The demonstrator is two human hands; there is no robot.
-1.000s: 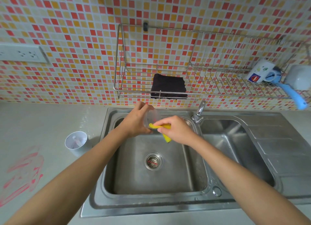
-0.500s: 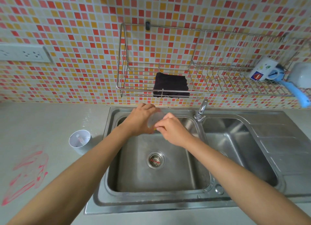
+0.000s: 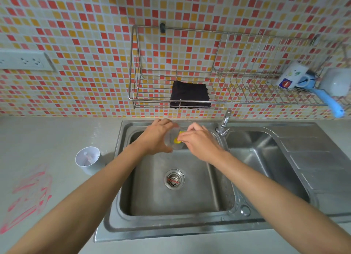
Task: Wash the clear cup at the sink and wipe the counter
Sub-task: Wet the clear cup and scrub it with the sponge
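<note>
Over the left basin of the steel sink, my left hand grips a clear cup tipped on its side, its mouth facing right. My right hand pinches a yellow sponge and pushes it into the cup, so only a small yellow patch shows through the wall. A red smear marks the grey counter at the left. A dark folded cloth lies in the wall rack.
A white cup stands on the counter left of the sink. The tap rises between the two basins. The wire rack above holds a mug, a blue-handled tool and a pale bowl. A socket strip is on the wall.
The yellow sponge was outside the cup's mouth in my right hand a second ago; it is now inside the cup. The view has shifted slightly.
</note>
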